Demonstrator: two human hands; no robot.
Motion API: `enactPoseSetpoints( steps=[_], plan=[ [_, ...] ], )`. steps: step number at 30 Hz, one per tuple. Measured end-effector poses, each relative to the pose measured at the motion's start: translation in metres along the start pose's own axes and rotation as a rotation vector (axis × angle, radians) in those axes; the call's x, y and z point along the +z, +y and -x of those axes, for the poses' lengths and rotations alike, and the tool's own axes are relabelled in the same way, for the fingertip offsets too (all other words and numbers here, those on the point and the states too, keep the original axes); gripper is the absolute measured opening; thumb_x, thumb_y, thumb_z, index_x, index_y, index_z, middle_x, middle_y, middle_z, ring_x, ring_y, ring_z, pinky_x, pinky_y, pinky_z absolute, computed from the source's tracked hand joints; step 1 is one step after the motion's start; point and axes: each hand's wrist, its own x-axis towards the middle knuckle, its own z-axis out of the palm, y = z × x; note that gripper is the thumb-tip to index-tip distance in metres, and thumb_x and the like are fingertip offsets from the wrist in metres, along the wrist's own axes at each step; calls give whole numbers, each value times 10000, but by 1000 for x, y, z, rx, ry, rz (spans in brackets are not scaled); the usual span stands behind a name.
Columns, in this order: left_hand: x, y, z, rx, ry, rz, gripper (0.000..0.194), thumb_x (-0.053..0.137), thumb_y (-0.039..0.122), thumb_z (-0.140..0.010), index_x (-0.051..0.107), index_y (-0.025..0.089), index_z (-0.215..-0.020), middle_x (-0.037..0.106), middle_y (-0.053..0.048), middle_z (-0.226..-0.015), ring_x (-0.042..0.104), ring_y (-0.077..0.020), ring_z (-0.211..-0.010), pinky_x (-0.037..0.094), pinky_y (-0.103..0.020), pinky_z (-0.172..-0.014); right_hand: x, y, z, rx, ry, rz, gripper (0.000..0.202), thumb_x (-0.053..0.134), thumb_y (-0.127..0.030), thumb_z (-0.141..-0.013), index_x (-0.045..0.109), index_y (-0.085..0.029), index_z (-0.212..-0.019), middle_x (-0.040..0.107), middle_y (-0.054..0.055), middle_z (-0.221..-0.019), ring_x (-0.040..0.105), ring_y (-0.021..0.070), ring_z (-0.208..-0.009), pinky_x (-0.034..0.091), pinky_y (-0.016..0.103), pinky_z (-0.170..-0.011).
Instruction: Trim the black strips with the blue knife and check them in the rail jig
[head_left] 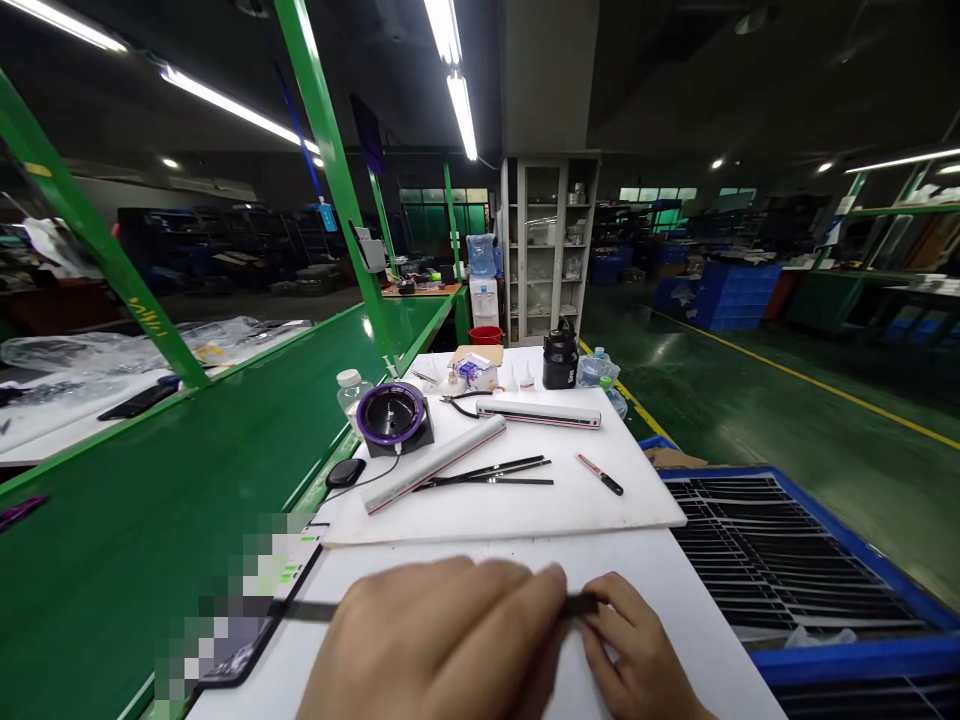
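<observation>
Close to the camera, my left hand [435,635] is closed around a thin dark strip [309,610], whose one end sticks out to the left. My right hand [641,645] pinches the same strip just right of the left knuckles, thumb and fingertips together. Most of the strip's middle is hidden by the left hand. Beyond the hands, several black strips [487,474] lie on a white foam board [592,505]. Beside them are a long white box [442,460], a second white box [538,414], a black-handled knife [600,474] and black-handled pliers [466,402].
A round purple-rimmed device [390,415] stands on the board's left, near a black mouse [346,473]. At the back are a black jug [560,358] and bottles. A phone or tablet [255,630] lies at the left edge. Blue crates [855,662] of strips flank the right.
</observation>
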Motion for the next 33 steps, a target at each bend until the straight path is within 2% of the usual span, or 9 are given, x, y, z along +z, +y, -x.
enactPoseSetpoints(
  steps=[3,6,8,11,17,22,27,30,33],
  plan=[
    [26,-30,-19,-321,-232,240,168,559,274,-874,718,275,-928,718,-2,-775,652,-167,-659,479,-261,-583,-10,-1,-24,138,126,-219,168,503,-249,-1019,659,-197,-1057,556,90,-977,554,260,-888,476,351,-758],
    [60,-72,-32,-708,-466,735,192,614,363,-822,733,212,-818,719,-22,-786,620,-148,-582,432,-239,-514,-12,10,-67,302,140,-498,228,653,-373,-963,690,-183,-1083,587,102,-1041,573,286,-943,498,370,-826],
    [80,-97,-34,-912,-429,1058,261,676,404,-764,710,148,-806,718,-65,-837,583,-120,-558,369,-214,-469,-4,24,-96,339,123,-599,354,683,-460,-930,684,-156,-1109,611,111,-1005,603,287,-885,536,374,-770],
    [100,-121,-30,-1030,-391,1199,374,664,472,-751,674,127,-897,705,-94,-919,559,-96,-554,315,-195,-442,15,48,-124,395,126,-719,503,719,-566,-859,689,-106,-1061,634,127,-932,627,283,-807,562,386,-722],
    [124,-127,-23,-1111,-484,1239,427,713,498,-696,686,122,-897,698,-92,-890,574,-107,-543,310,-205,-431,42,66,-122,441,135,-840,522,797,-545,-793,700,-104,-1054,643,122,-901,633,268,-781,562,347,-683],
    [150,-125,-28,-1114,-552,1235,424,707,516,-676,684,128,-847,694,-82,-838,570,-114,-546,336,-216,-456,40,82,-111,497,161,-852,438,839,-494,-775,731,-109,-954,642,97,-782,625,242,-712,546,310,-661],
    [170,-117,-35,-1065,-560,1173,443,669,540,-688,685,126,-842,693,-93,-856,580,-125,-579,379,-225,-498,37,101,-105,571,165,-843,482,866,-525,-742,726,-101,-923,639,94,-776,628,241,-713,544,295,-649],
    [167,-117,-38,-1010,-561,1065,432,639,539,-714,708,134,-846,705,-93,-852,611,-159,-624,423,-248,-538,40,108,-103,605,185,-832,465,891,-482,-738,709,-93,-913,634,79,-777,630,225,-719,549,290,-648],
    [142,-136,-33,-945,-493,869,385,688,507,-685,729,169,-865,717,-65,-868,644,-213,-763,476,-284,-666,37,118,-102,644,268,-820,374,873,-401,-799,685,-95,-901,624,49,-776,626,196,-692,560,291,-649]
  ],
)
